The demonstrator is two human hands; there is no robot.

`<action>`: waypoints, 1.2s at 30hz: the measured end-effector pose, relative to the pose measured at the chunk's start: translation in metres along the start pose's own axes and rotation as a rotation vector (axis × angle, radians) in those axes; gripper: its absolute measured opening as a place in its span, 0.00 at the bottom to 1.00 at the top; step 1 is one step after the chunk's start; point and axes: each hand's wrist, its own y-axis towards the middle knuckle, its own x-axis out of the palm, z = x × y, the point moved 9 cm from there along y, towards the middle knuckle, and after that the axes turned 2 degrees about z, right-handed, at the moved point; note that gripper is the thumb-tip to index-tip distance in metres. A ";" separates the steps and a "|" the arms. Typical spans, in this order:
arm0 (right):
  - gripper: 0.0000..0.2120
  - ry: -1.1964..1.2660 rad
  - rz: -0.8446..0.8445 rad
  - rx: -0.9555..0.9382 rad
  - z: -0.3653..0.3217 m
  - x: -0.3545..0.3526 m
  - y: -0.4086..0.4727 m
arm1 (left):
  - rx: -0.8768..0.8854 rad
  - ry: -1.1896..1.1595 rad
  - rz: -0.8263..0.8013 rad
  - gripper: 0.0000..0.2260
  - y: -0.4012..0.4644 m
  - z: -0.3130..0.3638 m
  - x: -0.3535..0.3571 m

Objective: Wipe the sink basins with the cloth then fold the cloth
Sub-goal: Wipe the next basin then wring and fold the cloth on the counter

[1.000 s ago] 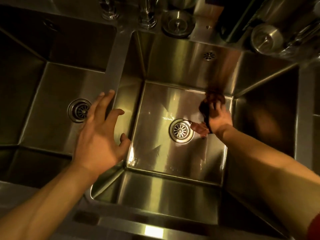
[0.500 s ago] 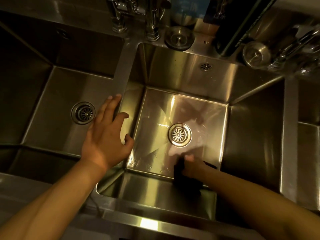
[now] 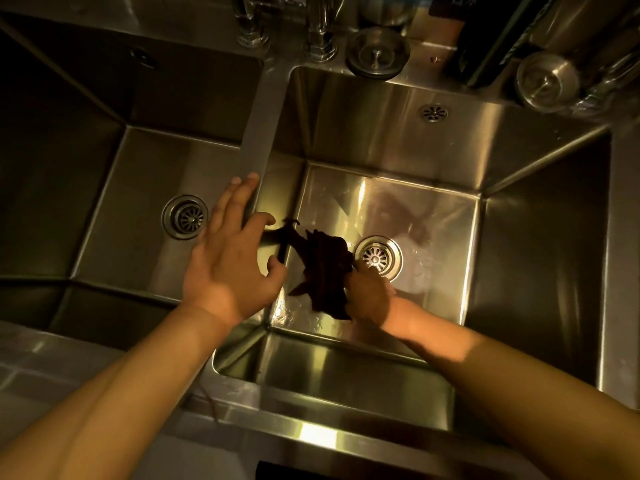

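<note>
Cloth [image 3: 323, 271] bunched in right hand [image 3: 367, 299] beside drain [image 3: 377, 258], left hand [image 3: 228, 258] fingers spread on divider [image 3: 258, 140].

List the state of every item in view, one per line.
cloth: bunched, on right basin floor, held
right hand: grips cloth beside the drain
left hand: fingers spread, on the divider
right basin: floor has wet streaks, drain unplugged
left basin: drain unplugged
loose strainer plug: out, on back ledge
</note>
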 end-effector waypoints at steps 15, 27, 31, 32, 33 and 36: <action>0.40 -0.209 0.071 -0.172 -0.064 0.058 0.058 | 0.072 0.020 0.030 0.17 0.000 0.002 0.001; 0.28 -0.379 -0.091 -0.718 0.008 0.105 -0.061 | 0.080 -0.003 0.026 0.17 -0.002 0.004 -0.003; 0.30 -0.392 -0.157 -0.439 0.101 0.091 -0.094 | 0.070 -0.027 0.027 0.17 -0.002 0.004 -0.003; 0.31 -0.366 -0.163 -0.335 0.120 0.082 -0.092 | 0.073 -0.030 0.031 0.17 -0.002 0.005 -0.003; 0.32 -0.329 -0.140 -0.217 0.134 0.069 -0.086 | 0.073 -0.029 0.032 0.18 -0.002 0.005 -0.003; 0.31 -0.113 0.067 0.181 0.159 0.020 -0.058 | 0.068 -0.018 0.030 0.19 0.000 0.005 -0.003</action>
